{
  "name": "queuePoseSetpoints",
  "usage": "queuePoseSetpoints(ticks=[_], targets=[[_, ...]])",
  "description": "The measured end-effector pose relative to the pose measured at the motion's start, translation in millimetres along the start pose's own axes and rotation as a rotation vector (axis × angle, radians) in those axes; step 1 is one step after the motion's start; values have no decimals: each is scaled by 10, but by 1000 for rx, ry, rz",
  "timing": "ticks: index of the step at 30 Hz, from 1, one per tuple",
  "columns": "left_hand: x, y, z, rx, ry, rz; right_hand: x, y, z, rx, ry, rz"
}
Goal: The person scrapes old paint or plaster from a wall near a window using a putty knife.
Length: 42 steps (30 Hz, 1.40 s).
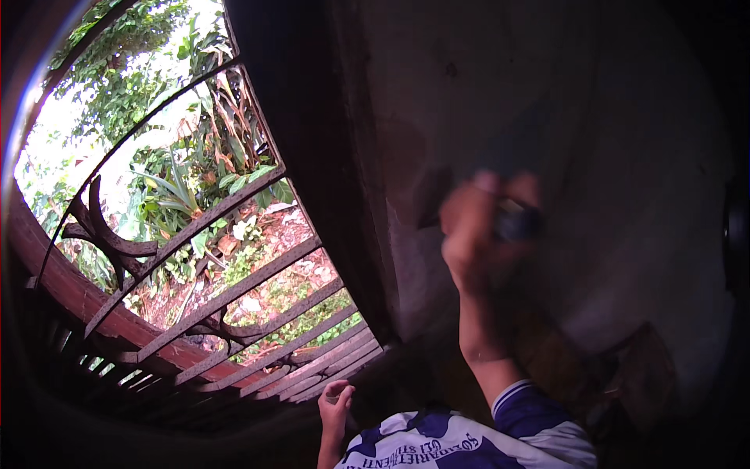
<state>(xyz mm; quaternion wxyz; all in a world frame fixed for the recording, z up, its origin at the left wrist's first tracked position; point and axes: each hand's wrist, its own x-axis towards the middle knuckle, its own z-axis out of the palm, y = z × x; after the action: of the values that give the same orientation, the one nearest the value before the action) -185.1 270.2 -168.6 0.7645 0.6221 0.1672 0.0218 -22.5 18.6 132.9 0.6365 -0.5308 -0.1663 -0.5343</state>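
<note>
My right hand (477, 228) is raised in front of a pale wall (621, 193) and blurred. Its fingers are closed around a small dark object (518, 220) with a lighter spot on it; the blur hides what it is. Whether hand or object touches the wall, I cannot tell. Dark patches show on the wall just beside and above the hand. Low in the picture, my left hand (336, 396) is near the lower end of a metal window grille (228, 299). Its fingers curl towards the thumb, with no object clearly visible in them.
A dark upright frame (310, 146) separates the window opening from the wall. Flat bars and curved ornaments make up the grille, above a reddish-brown sill (170, 352). Outside, green plants (187, 187) grow in bright light. A dim brownish shape (644, 363) lies at lower right.
</note>
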Motion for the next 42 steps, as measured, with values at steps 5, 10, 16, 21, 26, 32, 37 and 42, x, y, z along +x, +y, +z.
queuePoseSetpoints(ticks=[5,10,16,21,26,32,37,42], targets=[[15,-76,-6,-29,-19,-6,-87,-406,-247,629,83,2],[-23,-20,-25,14,7,-34,-13,-305,4,294,72,-27],[-7,-38,-27,-10,-5,-16,37,-190,184,172,99,-129],[32,-101,-26,-25,-8,-26,-12,-186,-20,499,31,-89],[8,-34,-20,-10,-2,-21,3,-348,-45,342,90,-104],[42,-70,9,-12,14,-27,-10,-245,126,211,-36,-98],[22,-108,-1,-12,9,-29,-124,-285,135,254,20,-151],[0,-110,33,-41,-8,-36,-143,-294,30,517,-52,-233]])
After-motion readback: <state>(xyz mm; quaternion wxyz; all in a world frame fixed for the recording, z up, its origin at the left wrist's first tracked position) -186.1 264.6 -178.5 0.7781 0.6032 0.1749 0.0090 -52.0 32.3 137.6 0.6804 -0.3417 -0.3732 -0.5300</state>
